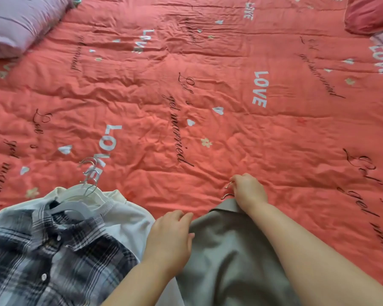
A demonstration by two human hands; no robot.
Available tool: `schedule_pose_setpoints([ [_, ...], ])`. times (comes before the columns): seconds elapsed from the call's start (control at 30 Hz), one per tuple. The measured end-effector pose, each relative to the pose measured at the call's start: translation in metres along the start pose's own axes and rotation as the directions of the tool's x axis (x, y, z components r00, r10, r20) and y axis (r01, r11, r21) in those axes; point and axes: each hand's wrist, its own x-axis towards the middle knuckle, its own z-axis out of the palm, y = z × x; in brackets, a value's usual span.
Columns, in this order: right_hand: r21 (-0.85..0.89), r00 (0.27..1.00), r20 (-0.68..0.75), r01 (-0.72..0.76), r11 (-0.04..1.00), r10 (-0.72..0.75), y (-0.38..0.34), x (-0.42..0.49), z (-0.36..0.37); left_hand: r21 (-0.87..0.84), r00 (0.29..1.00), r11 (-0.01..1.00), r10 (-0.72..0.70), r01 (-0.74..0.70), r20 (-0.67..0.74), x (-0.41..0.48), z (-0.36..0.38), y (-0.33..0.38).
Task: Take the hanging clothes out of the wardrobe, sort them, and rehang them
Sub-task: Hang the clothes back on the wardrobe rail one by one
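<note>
right hand (248, 192): closed around the metal hanger hooks (227, 191), lower centre.
left hand (169, 236): pinches the grey garment (226, 257) at its edge.
grey garment: on the bed (208, 129); likely soft and light, best lifted by the hooks.

Open quilt (230, 140) is left across the middle and far side. The near left is blocked by a shirt pile (53, 250) with hooks (90, 171) jutting out, the near centre by a grey garment (230, 266). The far corners are taken by a lilac pillow (16, 25) and a red pillow (372, 14).
</note>
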Motion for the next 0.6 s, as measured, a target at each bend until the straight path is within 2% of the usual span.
schedule_pose_setpoints([
  [0.1, 0.103, 0.986, -0.159, 0.069, 0.992, -0.052, -0.001, -0.013, -0.029, -0.031, 0.999, 1.000, 0.000, -0.001, -0.045, -0.005, -0.011, -0.001],
  [0.2, 0.180, 0.927, -0.341, 0.226, 0.957, -0.154, -0.007, -0.042, -0.070, -0.049, 0.996, 0.999, -0.008, 0.003, -0.087, -0.007, -0.040, 0.007],
  [0.33, 0.100, 0.795, -0.542, 0.382, 0.919, -0.271, -0.024, -0.102, -0.124, -0.064, 0.989, 0.997, 0.032, -0.042, -0.147, -0.014, -0.092, 0.033],
  [0.43, 0.095, 0.714, -0.651, 0.413, 0.906, -0.257, -0.038, -0.148, -0.164, -0.057, 0.985, 0.996, 0.060, -0.070, -0.163, -0.030, -0.127, 0.055],
  [0.53, 0.100, 0.614, -0.753, 0.464, 0.880, -0.238, -0.053, -0.202, -0.218, -0.124, 0.989, 0.992, 0.006, -0.025, -0.151, -0.062, -0.172, 0.084],
  [0.6, 0.073, 0.542, -0.802, 0.505, 0.860, -0.251, -0.067, -0.241, -0.255, -0.130, 0.977, 0.991, 0.004, -0.032, -0.211, -0.087, -0.195, 0.096],
])
